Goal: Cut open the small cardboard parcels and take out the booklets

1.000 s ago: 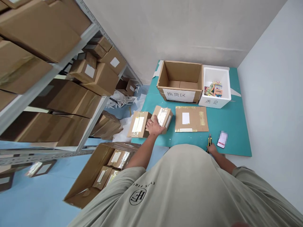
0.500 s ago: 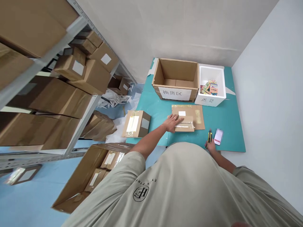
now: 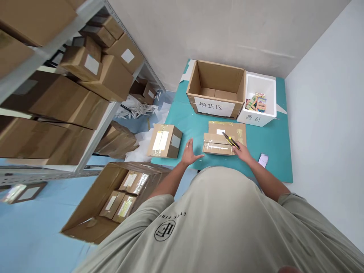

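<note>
My right hand (image 3: pixel 242 152) is shut on a yellow and black utility knife (image 3: pixel 231 141), its tip over a small taped cardboard parcel (image 3: pixel 217 146). That parcel lies on a flat cardboard package (image 3: pixel 227 129) with a white label. My left hand (image 3: pixel 189 152) is open with its fingers spread, holding nothing, just left of the small parcel and apart from it. A second taped parcel (image 3: pixel 165 141) with a white label sits further left on the teal mat (image 3: pixel 273 140). A blurred white card or phone (image 3: pixel 263 160) lies to the right of my right hand.
At the back of the mat stand an open carton (image 3: pixel 216 85) labelled 换货区 and a white foam box (image 3: pixel 257 99) holding colourful packets. Metal shelves of cartons (image 3: pixel 85 91) fill the left side. An open carton of parcels (image 3: pixel 113 201) sits on the floor.
My left hand has let go of the small parcel, now on the flat package, and moved left. My right hand has carried the knife up from the mat's near edge to the parcel.
</note>
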A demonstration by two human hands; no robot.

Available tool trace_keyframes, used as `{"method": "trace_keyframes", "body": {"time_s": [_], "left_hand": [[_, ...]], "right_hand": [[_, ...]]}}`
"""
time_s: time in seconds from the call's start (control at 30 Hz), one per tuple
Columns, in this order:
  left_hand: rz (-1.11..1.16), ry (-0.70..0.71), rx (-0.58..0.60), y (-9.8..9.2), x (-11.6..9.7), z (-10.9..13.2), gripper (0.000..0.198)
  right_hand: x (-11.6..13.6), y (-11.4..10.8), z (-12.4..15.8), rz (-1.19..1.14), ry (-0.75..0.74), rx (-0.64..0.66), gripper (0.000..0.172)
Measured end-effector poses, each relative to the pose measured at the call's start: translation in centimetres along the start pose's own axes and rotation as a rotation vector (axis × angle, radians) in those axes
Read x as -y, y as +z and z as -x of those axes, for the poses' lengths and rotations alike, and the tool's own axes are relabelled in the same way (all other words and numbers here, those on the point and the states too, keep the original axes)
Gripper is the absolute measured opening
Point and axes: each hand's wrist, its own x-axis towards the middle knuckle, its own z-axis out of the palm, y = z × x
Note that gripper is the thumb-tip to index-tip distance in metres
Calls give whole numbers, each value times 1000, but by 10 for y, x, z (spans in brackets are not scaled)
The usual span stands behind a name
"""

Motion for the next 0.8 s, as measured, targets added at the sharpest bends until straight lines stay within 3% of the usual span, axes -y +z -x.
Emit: {"method": "trace_keyframes", "body": {"time_s": [0.17,0.3,0.6,0.8], "left_hand": [[378,-273,-17,29,-9,17,77],[420,-324,-54,47,-29,10,42],[345,-258,-117,47,-48,-9,30],[454,-361,-69,50,-44,-10,30]], "right_hand": [[70,3,-32,541,-186,218,45],[107,9,-49,786,-246,300,48],[121,9,-57,898,-291,360,48],[120,13,-53,902,-309,382,46]]}}
